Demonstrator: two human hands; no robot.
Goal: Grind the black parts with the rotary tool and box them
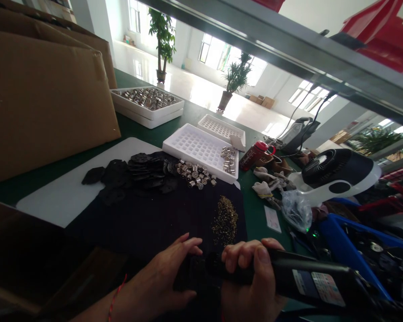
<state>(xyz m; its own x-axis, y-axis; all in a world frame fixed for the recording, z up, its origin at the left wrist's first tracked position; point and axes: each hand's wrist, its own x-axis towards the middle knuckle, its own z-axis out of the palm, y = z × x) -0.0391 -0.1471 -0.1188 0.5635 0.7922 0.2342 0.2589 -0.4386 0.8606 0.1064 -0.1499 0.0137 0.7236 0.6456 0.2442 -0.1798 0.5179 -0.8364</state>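
Note:
My right hand (255,277) is wrapped round a black power tool (309,279) with labels on its side, its front end pointing left. Just left of that end, my left hand (168,273) has its fingers and thumb apart; what lies in the dark between them is too dim to make out. Both hands are over the near edge of a dark cloth (154,219). On the cloth are a heap of small brass-coloured screws (225,219), a pile of short metal cylinders (196,173) and a stack of flat black plates (147,170).
A white grid tray (201,147) holds some cylinders behind the pile. Another white tray (147,109) full of metal parts stands beside a cardboard box (47,89). To the right are a red bottle (254,155), gloves, a black-and-white fan (339,172) and a blue bin (349,250).

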